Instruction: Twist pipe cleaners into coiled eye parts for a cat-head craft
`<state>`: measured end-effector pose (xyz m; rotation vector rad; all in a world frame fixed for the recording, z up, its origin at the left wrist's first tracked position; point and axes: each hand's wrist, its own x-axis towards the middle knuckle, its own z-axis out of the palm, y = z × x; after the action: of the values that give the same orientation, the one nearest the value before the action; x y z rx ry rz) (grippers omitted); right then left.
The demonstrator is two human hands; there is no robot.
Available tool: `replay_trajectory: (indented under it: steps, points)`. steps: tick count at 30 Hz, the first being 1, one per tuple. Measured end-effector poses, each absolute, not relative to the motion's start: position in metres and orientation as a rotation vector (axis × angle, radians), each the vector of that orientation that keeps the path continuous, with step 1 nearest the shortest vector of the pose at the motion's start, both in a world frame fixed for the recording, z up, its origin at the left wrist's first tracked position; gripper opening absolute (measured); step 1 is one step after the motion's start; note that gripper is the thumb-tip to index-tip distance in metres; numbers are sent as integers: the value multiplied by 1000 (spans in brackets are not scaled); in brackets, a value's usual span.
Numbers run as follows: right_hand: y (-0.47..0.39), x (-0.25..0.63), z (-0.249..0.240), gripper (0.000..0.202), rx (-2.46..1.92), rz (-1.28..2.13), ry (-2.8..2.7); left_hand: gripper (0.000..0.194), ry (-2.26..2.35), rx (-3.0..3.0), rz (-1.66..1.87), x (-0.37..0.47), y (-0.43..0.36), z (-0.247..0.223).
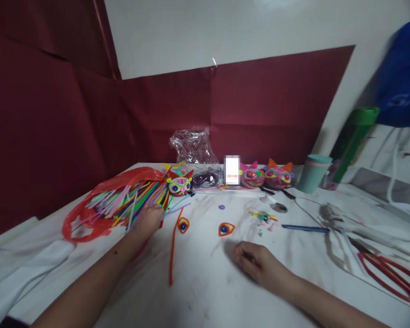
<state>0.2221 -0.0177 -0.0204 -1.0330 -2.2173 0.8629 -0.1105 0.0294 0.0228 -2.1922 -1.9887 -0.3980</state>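
Observation:
My left hand [151, 218] is closed at the edge of a heap of coloured pipe cleaners [136, 200], its fingertips turned away from view. A purple pipe cleaner [181, 208] comes out beside its fingers; whether they grip it is hidden. My right hand [254, 262] rests on the table with fingers curled in, and nothing shows in it. Between the hands lie two eye shapes, the left eye [183, 225] and the right eye [226, 229], each with an orange outline and a blue centre. An orange pipe cleaner [171, 255] stretches towards me beside the left eye.
Decorated animal heads, such as a red-eared head [179, 186] and an orange-eared head [278, 176], line the back. A red plastic bag [85, 232] lies under the pipe cleaners. At right are a mint cup [313, 175], a blue stick [304, 228], a cabled tool [335, 216] and red-handled scissors [389, 275].

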Motion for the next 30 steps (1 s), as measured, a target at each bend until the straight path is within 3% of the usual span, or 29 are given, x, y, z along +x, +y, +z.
replay_trajectory:
  steps: [8,10,14,19,23,30]
  points:
    - [-25,204,12,28,-669,-220,-2311,22,-1459,-2547,-423,-19,-28,35]
    - [-32,197,14,22,-638,-344,-2408,25,-1329,-2618,-585,8,-48,30]
    - [-41,195,9,22,-603,-318,-2534,22,-1310,-2634,-771,23,-69,21]
    - [-33,208,4,30,-674,-209,-2478,20,-1299,-2643,-631,-8,-83,25]
    - [-10,219,-2,32,-920,-11,-2441,19,-1731,-2437,-389,-49,-82,30]
    - [10,222,-15,36,-1226,287,-2343,25,-2299,-1725,-397,-149,-1,44]
